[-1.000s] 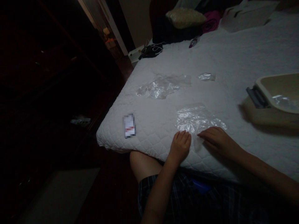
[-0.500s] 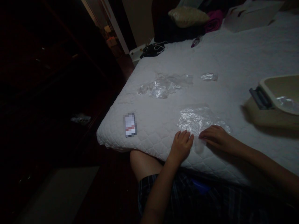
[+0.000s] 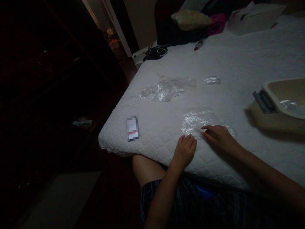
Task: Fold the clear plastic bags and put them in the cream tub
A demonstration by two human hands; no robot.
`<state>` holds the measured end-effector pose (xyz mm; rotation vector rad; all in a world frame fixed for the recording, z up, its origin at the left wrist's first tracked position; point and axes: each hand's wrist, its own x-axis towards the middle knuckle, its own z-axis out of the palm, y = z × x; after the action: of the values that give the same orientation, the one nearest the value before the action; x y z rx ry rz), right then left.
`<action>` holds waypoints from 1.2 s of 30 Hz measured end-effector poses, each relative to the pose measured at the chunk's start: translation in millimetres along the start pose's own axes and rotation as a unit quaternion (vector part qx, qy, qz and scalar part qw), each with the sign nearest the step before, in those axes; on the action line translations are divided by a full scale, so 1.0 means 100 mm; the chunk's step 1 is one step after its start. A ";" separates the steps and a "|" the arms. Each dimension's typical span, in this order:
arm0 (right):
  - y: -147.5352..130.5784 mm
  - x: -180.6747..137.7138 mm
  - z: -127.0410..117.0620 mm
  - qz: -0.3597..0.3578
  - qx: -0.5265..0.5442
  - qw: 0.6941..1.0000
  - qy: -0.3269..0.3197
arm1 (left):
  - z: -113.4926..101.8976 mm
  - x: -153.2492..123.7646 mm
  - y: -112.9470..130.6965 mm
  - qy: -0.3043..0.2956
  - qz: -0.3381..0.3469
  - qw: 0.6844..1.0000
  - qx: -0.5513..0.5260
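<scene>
A clear plastic bag (image 3: 196, 121) lies flat on the white quilted mattress (image 3: 238, 63) near its front edge. My left hand (image 3: 184, 151) rests palm down on the mattress, fingertips at the bag's near edge. My right hand (image 3: 218, 136) lies on the bag's near right part, fingers stretched flat over it. Neither hand grips anything.
More crumpled clear plastic (image 3: 163, 90) lies further back, with a small piece (image 3: 212, 80) to its right. A small card (image 3: 132, 128) sits by the mattress corner. A beige bin with a dark handle (image 3: 276, 108) stands at right. Clothes and a pillow (image 3: 190, 19) pile at the far end.
My right hand has slid forward and left onto the bag. My left hand has stayed put.
</scene>
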<state>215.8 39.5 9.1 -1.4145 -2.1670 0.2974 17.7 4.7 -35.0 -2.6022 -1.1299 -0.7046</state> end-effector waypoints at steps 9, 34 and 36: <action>-0.03 0.03 0.06 0.013 -0.098 0.995 0.007 | 0.01 0.00 0.00 0.005 -0.001 1.000 -0.006; -0.07 0.42 0.16 0.032 -0.053 0.987 -0.151 | 0.03 0.00 0.01 -0.005 0.007 1.000 0.019; -0.06 0.42 0.18 0.030 -0.045 0.989 -0.137 | 0.03 0.00 0.01 0.003 0.012 1.000 0.027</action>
<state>188.5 77.0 9.8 -1.5683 -2.3859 0.4435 19.4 5.2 -37.6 -2.5625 -1.0992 -0.6679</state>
